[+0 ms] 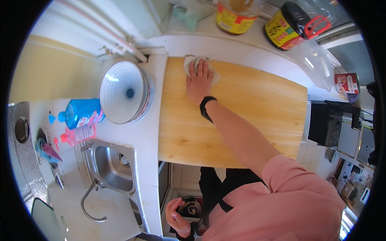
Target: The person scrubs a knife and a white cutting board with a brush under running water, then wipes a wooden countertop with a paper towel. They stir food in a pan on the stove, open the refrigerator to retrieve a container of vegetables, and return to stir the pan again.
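Observation:
My right hand (199, 79), with a black band on the wrist, lies flat on a crumpled pale cloth (216, 77). Its fingers are spread over the cloth and point towards the wall. Beneath them is a light wooden board or tabletop (241, 114); the cloth sits at its far left corner. Low at the left of my body, my left hand (177, 217) hangs in the air beside the counter edge. Its fingers are loosely bent, and nothing shows in them.
Stacked ribbed bowls (120, 90) stand on the white counter (147, 168) left of the wood. Near them are a blue detergent bottle (83, 113), a pink bottle (80, 134) and a steel sink (113, 168) with a curved faucet (86, 201). Large sauce bottles (285, 27) line the back ledge.

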Motion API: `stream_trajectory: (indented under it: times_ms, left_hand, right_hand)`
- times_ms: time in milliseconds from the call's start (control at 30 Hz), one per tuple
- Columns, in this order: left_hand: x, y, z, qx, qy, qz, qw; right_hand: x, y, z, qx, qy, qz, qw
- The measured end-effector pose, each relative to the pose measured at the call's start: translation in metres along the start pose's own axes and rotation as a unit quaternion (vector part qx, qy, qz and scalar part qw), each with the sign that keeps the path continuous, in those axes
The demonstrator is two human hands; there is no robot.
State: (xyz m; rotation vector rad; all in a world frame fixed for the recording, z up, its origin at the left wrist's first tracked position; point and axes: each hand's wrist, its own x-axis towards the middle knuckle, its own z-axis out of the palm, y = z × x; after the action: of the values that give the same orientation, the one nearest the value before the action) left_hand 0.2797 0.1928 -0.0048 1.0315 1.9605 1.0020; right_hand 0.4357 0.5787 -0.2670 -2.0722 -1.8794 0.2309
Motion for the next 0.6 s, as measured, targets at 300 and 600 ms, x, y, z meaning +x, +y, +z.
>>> stream_trajectory:
  times_ms: [300, 600]
  left_hand:
    - [-0.006, -0.047, -0.034, 0.033, -0.035, -0.013, 0.999]
    - [0.026, -0.063, -0.045, 0.045, -0.126, 0.033, 0.99]
  right_hand:
    - [-0.07, -0.072, 0.013, 0.042, -0.126, -0.269, 0.954]
    - [-0.276, -0.1, -0.041, 0.082, -0.211, -0.275, 0.935]
